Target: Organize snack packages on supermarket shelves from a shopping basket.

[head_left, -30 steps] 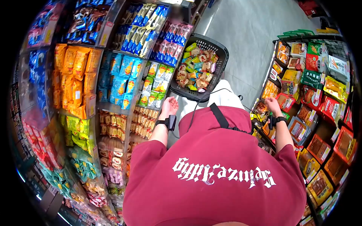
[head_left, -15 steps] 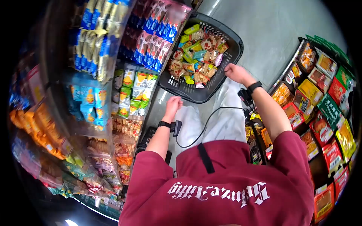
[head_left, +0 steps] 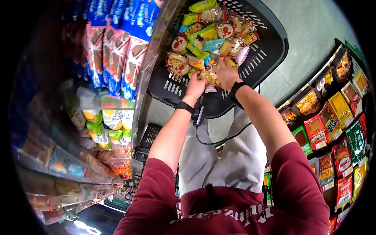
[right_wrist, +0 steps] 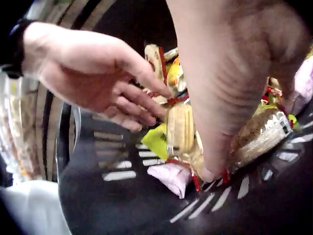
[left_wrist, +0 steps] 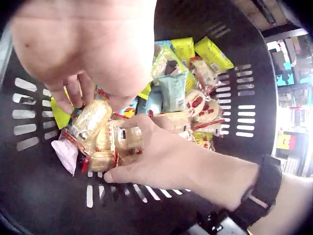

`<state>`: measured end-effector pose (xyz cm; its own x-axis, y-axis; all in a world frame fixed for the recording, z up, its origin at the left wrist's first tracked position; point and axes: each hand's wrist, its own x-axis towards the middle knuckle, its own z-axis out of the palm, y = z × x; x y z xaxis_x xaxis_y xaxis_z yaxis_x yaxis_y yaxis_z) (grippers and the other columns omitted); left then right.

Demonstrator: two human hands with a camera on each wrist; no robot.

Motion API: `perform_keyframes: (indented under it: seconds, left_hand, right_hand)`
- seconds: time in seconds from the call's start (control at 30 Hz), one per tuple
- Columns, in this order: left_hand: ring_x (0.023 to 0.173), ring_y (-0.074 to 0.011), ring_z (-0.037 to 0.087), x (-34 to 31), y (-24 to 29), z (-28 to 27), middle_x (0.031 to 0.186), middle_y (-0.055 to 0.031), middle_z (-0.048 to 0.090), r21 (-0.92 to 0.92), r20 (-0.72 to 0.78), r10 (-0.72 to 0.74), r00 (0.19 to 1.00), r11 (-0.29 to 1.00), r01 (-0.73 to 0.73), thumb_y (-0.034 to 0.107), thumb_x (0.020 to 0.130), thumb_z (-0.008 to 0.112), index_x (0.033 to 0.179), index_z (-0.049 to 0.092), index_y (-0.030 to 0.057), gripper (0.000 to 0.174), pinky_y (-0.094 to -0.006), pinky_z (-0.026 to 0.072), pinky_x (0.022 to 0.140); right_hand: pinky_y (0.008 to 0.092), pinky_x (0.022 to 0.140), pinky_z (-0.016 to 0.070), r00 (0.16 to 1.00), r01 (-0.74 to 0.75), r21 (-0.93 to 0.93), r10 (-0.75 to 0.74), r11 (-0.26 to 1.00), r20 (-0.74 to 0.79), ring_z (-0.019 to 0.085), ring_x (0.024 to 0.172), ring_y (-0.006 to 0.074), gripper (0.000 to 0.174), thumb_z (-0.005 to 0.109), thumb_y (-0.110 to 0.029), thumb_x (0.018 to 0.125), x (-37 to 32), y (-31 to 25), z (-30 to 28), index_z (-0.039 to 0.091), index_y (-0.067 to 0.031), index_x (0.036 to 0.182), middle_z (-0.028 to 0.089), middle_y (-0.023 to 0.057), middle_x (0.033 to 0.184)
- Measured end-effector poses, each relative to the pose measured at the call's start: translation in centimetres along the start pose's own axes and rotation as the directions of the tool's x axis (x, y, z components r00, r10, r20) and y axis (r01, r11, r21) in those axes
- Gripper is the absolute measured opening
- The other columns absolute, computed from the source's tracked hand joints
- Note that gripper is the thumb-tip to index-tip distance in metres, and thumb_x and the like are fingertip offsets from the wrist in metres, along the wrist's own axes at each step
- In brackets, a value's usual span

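Individually wrapped snacks [head_left: 203,41] lie heaped in a black plastic basket [head_left: 270,35]; several are round pale biscuits, others green, blue or pink packets. Both hands are inside the basket at its near side. My left hand [head_left: 195,85] is loosely bent, fingertips right at a clear-wrapped biscuit pack [right_wrist: 180,128]. Across from it, my right hand [head_left: 226,74] reaches down with fingers spread over the pile. In the left wrist view its thumb [left_wrist: 122,174] lies beside a wrapped biscuit [left_wrist: 128,139], and its other fingertips are hidden among packets. A pink packet [right_wrist: 171,177] lies near both hands.
At left stand clear shelf bins [head_left: 113,58] of packaged snacks, close against the basket. A sloped rack [head_left: 333,113] of bagged foods is at right. Another black basket [head_left: 150,139] is low at left. A cable [head_left: 231,139] hangs before the legs.
The view has come closer to the basket. Both hands, first held apart at the sides, have moved forward and down into the basket onto the snacks.
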<state>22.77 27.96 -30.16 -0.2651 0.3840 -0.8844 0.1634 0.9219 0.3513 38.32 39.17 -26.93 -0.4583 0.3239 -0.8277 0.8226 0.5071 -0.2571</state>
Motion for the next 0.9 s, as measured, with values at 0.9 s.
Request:
perform_keyframes:
  seconds: [0.9]
  left_hand:
    - [0.114, -0.0276, 0.067, -0.2, -2.7, 3.3, 0.122, -0.0161, 0.07, -0.189, 0.007, -0.105, 0.994, 0.976, 0.104, 0.013, 0.082, 0.079, 0.138, 0.051, 0.0042, 0.063, -0.0375, 0.0509, 0.1]
  right_hand:
    - [0.0399, 0.106, 0.0418, 0.949, 0.235, 0.019, -0.234, 0.972, 0.211, 0.051, 0.132, 0.0275, 0.056, 0.071, -0.023, 0.078, 0.8, 2.0, 0.9, 0.064, -0.0146, 0.133, 0.065, 0.0086, 0.135]
